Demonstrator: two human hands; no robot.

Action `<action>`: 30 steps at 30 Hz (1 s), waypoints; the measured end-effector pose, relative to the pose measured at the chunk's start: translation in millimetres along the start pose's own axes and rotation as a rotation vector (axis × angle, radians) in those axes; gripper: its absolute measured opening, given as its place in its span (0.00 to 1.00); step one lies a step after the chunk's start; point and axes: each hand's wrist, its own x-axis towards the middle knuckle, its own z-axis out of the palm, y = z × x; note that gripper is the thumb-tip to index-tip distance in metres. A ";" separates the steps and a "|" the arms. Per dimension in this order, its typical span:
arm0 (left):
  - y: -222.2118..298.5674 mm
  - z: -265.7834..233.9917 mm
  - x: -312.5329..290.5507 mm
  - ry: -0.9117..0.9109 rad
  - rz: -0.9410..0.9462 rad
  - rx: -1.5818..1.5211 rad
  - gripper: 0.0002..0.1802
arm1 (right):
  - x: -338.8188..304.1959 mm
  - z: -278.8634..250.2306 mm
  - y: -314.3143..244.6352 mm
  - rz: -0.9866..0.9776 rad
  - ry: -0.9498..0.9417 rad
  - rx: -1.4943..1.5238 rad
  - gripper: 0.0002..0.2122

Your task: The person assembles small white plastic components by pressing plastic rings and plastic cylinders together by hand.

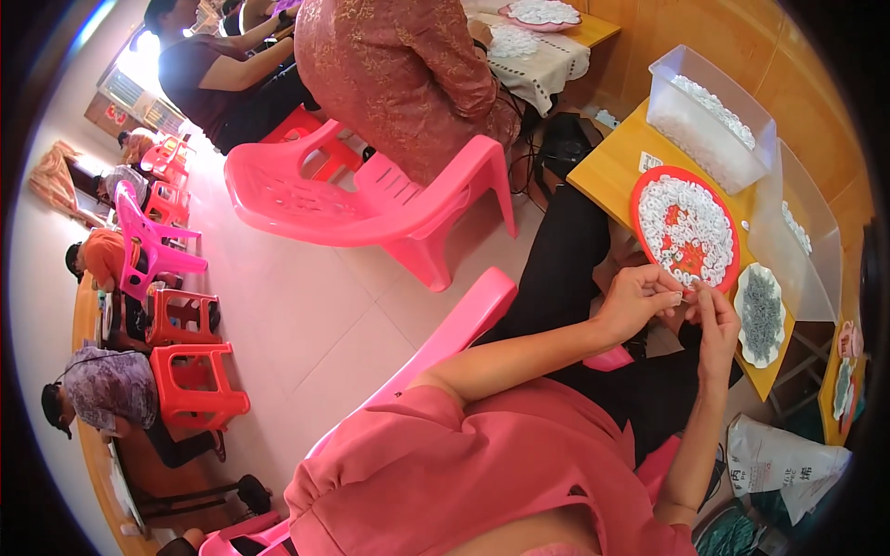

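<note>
My left hand (638, 301) and my right hand (716, 324) meet at the near edge of a round red tray (639, 225). Thumb and fingers of both are pinched together, tip to tip. Whatever sits between them is too small to make out; a pale speck shows at the left fingertips. Many small white plastic pieces (691, 215) are spread over the tray, with its red bottom showing in the middle. Beside my right hand lies a white scalloped dish (749, 339) heaped with thin grey metal pieces (763, 313).
A clear plastic bin (709, 148) of white pieces stands on the yellow table (603, 171), another clear bin (816, 269) beside it. A white sack (779, 463) lies at lower right. Ahead are a pink chair (371, 199) and a person in patterned red (399, 74). Red stools (197, 385) and people line the left.
</note>
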 end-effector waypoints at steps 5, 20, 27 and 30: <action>2.4 -8.7 -11.8 0.041 -0.099 -0.079 0.08 | 63.5 -12.3 24.7 -0.259 -0.020 -0.543 0.12; -25.1 -5.4 6.7 0.072 -0.220 -0.015 0.08 | 162.4 -44.1 76.6 -0.403 -0.223 -1.044 0.26; -25.7 -2.0 6.7 0.068 -0.241 -0.019 0.09 | 183.4 -9.5 80.5 -0.415 -0.314 -1.223 0.33; -21.8 -9.5 10.2 0.086 -0.219 -0.022 0.09 | 182.5 -18.4 70.9 -0.419 -0.420 -1.340 0.29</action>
